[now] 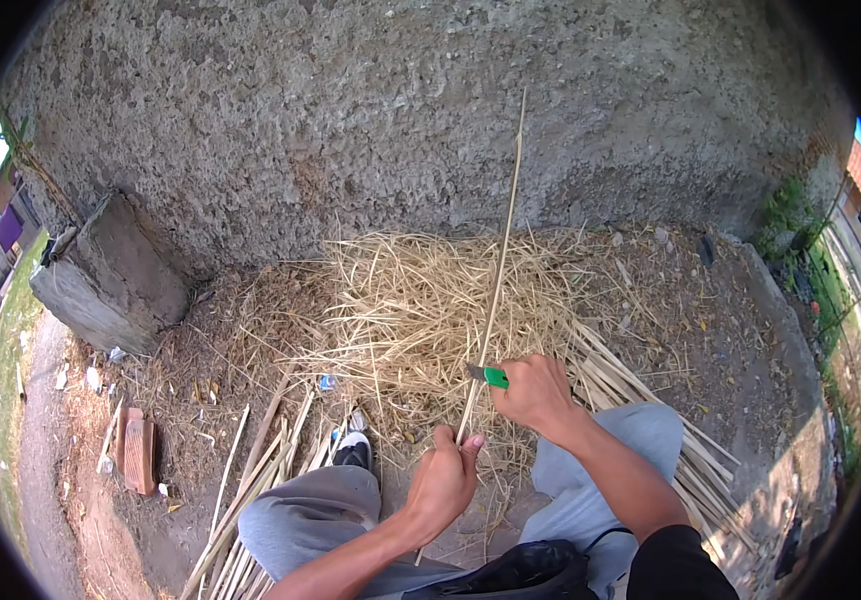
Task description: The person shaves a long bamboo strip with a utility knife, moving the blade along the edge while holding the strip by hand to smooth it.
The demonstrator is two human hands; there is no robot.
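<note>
My left hand [442,480] is closed around the lower part of a long thin cane strip [502,250], which slants up and away toward the wall. Higher on the strip, my right hand [535,398] grips a green-handled utility knife [495,377]. Its blade lies against the strip a little above my left hand. The strip's lower end passes down behind my left hand and forearm. Beyond both hands spreads a heap of pale thin shavings [400,300] on the ground.
Bundles of cane strips lie by my left leg [250,510] and right leg [640,385]. A rough wall [430,120] rises behind the heap. At left stand a concrete block [115,270] and a reddish brick [138,455]. My shoe [353,450] is beside small blue litter [327,383].
</note>
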